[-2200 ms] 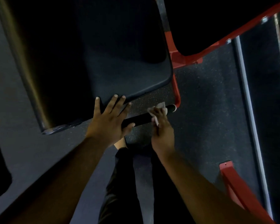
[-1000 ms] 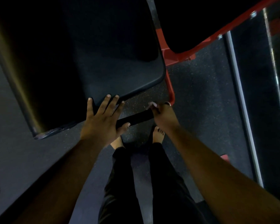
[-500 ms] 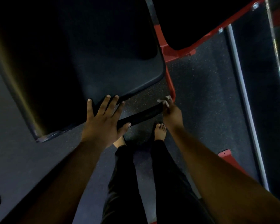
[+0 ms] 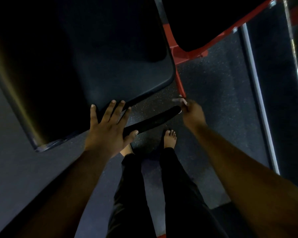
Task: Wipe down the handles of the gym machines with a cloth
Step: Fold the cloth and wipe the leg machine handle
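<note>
Your hands at the dim black handle (image 4: 151,121)

Your left hand (image 4: 108,129) lies flat, fingers spread, hiding one end; your right hand (image 4: 193,112) pinches a blurred pale cloth (image 4: 181,100) by the other.

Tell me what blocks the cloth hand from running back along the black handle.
Only the left hand, whose thumb lies on the handle at its near end. Otherwise the grip is bare up to the right hand with the cloth.

gym | black padded seat (image 4: 120,69); red machine frame (image 4: 179,54); speckled rubber floor (image 4: 212,93)
</note>
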A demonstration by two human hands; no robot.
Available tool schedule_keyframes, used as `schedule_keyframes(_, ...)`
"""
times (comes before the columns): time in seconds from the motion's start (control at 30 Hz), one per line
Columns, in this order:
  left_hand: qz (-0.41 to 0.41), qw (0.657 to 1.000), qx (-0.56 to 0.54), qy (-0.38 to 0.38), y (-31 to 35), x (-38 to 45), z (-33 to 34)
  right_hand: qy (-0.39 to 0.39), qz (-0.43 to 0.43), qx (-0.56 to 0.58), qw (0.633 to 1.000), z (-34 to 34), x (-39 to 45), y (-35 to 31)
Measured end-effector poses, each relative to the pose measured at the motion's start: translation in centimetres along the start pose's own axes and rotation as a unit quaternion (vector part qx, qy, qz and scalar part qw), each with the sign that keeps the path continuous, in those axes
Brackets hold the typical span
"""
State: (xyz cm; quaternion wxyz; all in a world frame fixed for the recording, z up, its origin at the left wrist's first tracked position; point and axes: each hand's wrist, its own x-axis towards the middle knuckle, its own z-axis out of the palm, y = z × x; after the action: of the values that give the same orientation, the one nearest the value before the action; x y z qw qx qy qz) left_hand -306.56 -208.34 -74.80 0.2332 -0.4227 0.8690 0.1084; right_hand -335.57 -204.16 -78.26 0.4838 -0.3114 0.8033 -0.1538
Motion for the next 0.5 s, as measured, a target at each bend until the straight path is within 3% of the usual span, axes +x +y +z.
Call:
schedule_keyframes(0.07, -0.001, 1.0, 0.0, -0.002, -0.1, 0.0, 0.0, -0.042, 0.06, -0.023, 0.997, 0.2, 1.4, 0.9)
schedule_keyframes(0.13, 0.0, 1.0, -0.003, -0.005, -0.1, 0.0, 0.1, -0.048, 0.05, 0.019, 0.997, 1.6, 0.8, 0.9)
schedule_keyframes(0.23, 0.0, 1.0, -0.002, -0.008, 0.0, -0.1, -0.1, -0.004, -0.011, 0.066, 0.998, 3.8, -2.3, 0.1)
schedule_keyframes(0.33, -0.001, 1.0, -0.001, -0.014, -0.1, 0.0, -0.1, 0.025, -0.11, 0.034, 0.993, 6.4, -6.5, -0.6)
schedule_keyframes(0.43, 0.001, 1.0, -0.005, -0.012, -0.1, 0.0, -0.2, -0.002, -0.225, 0.005, 0.974, 8.5, -10.3, -1.3)
schedule_keyframes(0.5, 0.004, 1.0, 0.001, -0.018, -0.1, 0.0, -0.2, -0.022, -0.232, 0.066, 0.97, 8.7, -11.4, -0.4)
